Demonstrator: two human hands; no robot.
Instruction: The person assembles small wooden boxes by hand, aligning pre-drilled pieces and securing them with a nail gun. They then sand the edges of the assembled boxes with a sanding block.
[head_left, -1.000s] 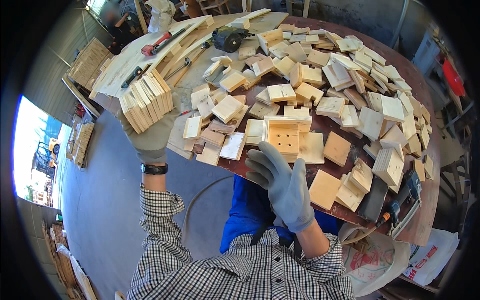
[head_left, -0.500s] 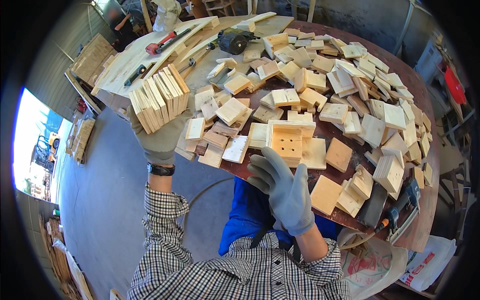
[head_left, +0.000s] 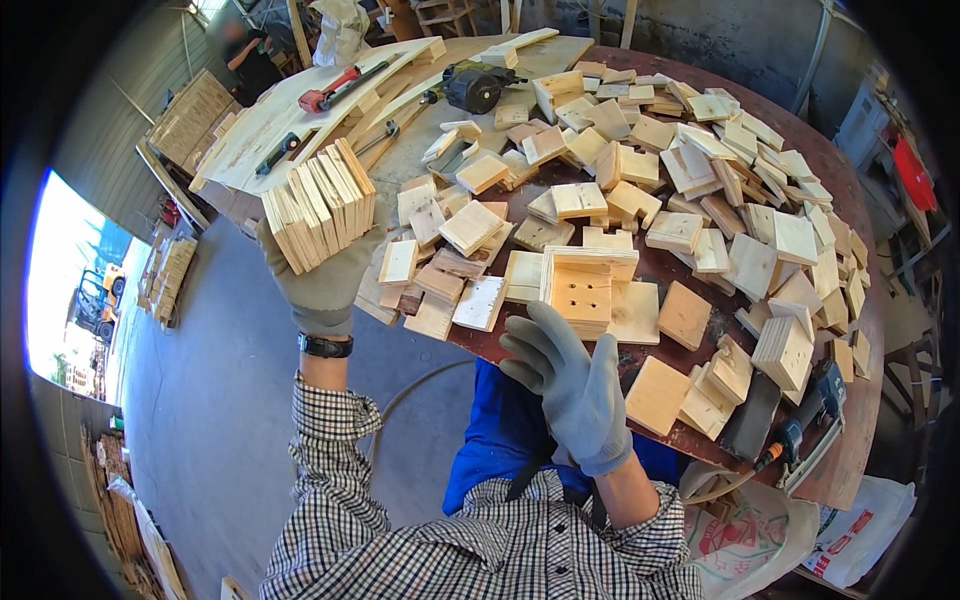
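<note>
A stack of several thin plywood pieces [head_left: 322, 208] rests upright in my gloved left hand [head_left: 318, 285], held off the left side of the table. My right hand [head_left: 572, 385], also gloved, hovers palm turned inward at the table's front edge with its fingers stretched out and nothing in it. Just beyond its fingertips stands a small plywood box shape [head_left: 585, 300] with several dark holes in its face. Flat wooden blocks lie close by, among them a square block [head_left: 657, 396] to the right of that hand.
Loose wooden blocks [head_left: 690, 165] cover much of the dark red table [head_left: 560, 205]. A nail gun [head_left: 815, 410] with a hose lies at the right front edge. Farther back are a black power tool [head_left: 478, 86], a red tool [head_left: 340, 90] and long boards. A person [head_left: 250, 65] stands far left.
The view has shifted slightly, so the table and blocks appear a little lower and to the right. Both hands keep nearly the same pose, the left still holding its stack.
</note>
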